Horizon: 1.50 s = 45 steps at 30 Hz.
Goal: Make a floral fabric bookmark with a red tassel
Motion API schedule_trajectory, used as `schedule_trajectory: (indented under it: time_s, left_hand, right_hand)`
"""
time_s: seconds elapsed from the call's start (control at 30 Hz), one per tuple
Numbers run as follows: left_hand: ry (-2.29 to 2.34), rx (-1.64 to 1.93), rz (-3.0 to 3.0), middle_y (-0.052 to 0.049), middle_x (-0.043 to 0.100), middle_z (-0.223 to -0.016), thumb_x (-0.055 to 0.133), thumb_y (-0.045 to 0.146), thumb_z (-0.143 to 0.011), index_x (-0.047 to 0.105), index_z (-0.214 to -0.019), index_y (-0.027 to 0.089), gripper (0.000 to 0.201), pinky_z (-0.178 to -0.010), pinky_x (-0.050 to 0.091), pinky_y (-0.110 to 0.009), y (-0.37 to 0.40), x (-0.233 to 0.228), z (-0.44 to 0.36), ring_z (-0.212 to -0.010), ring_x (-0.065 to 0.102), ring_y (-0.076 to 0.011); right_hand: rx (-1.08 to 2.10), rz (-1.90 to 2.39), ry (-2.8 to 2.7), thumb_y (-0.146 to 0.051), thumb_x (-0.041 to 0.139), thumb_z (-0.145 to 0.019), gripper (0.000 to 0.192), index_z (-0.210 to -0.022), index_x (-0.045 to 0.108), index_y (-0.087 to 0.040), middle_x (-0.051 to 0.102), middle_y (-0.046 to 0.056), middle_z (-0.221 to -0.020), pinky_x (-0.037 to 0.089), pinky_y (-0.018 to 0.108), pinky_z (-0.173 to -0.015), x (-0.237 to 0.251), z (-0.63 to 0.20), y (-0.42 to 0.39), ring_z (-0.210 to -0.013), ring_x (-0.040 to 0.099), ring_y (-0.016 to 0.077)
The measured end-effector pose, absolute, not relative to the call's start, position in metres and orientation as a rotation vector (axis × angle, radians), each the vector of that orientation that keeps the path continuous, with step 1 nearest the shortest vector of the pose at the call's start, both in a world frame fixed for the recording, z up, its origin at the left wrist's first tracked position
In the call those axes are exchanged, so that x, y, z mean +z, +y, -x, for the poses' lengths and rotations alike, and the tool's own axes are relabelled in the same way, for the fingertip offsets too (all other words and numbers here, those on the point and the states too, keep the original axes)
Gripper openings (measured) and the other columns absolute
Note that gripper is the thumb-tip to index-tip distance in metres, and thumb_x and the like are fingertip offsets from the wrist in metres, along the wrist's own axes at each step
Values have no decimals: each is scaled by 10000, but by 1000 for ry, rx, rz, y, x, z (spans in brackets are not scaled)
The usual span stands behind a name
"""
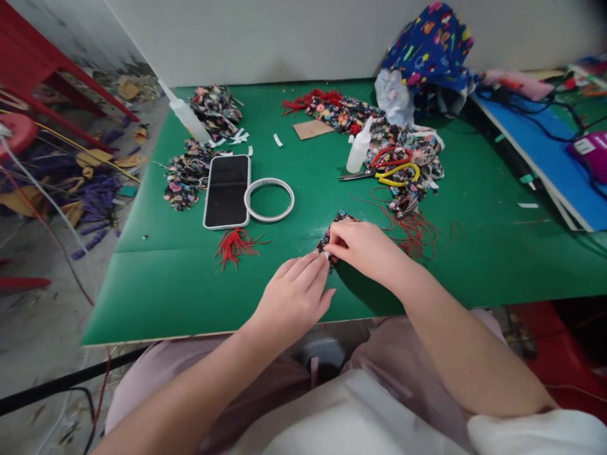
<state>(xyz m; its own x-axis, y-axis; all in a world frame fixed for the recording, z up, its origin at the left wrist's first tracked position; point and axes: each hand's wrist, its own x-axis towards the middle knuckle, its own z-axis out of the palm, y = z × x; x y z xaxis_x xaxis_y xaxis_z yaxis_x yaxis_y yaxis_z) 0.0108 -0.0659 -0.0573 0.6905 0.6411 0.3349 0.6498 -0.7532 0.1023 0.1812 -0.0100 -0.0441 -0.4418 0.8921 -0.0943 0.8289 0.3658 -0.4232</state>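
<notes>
A small piece of dark floral fabric (344,217) lies on the green tabletop near the front edge, partly hidden under my hands. My left hand (294,292) rests flat with fingers stretched out, its fingertips on the fabric's left edge and the thumb apart. Bent over the fabric, my right hand (367,248) has thumb and index finger pinched together beside a tiny white bit (327,254). Whether that bit is in the pinch is too small to tell. A red thread tassel (234,247) lies to the left, and loose red threads (417,235) are on the right.
Behind my hands are a phone (228,191), a white tape ring (269,218), scissors (397,175), a glue bottle (359,150) and another bottle (188,120). Floral fabric piles (215,110) lie farther back. A blue board (531,151) with cables occupies the right side.
</notes>
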Motion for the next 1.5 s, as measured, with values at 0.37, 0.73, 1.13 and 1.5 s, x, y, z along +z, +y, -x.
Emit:
schedule_trajectory:
  time_s: [0.37,0.73,1.13,1.5]
  left_hand:
    - [-1166,-617,2851,-98,676,-1019,486,194,-842,653,-955,89,227,-911,471,-398,-60,-55,-21,-1081,554,-251]
    - [-1087,-581,2903,-95,673,-889,473,155,-840,649,-930,77,213,-921,472,-340,-55,-53,-20,-1012,595,-210]
    - [-1072,-325,2962,-107,626,-1059,443,216,-869,603,-994,100,235,-855,465,-382,-49,-44,-21,-937,594,-216]
    - [-1119,-195,2981,-105,638,-911,377,213,-894,627,-914,111,270,-755,490,-403,-49,-41,-31,-847,597,-237]
  right_hand:
    - [497,1679,-2480,-247,568,-803,83,-736,571,-198,643,-8,-726,290,247,-521,-39,-180,-12,-657,564,129]
    - [242,1843,-2378,-413,582,-776,198,-737,567,-220,637,-7,-650,200,250,-461,-37,-183,-12,-564,565,142]
    - [412,1667,-2060,-423,426,-878,313,-703,553,-197,556,-29,-576,263,221,-511,-46,-199,0,-510,465,92]
    - [582,1571,-2008,-246,490,-848,173,-778,642,-201,674,-3,-736,366,220,-590,-48,-204,5,-640,586,116]
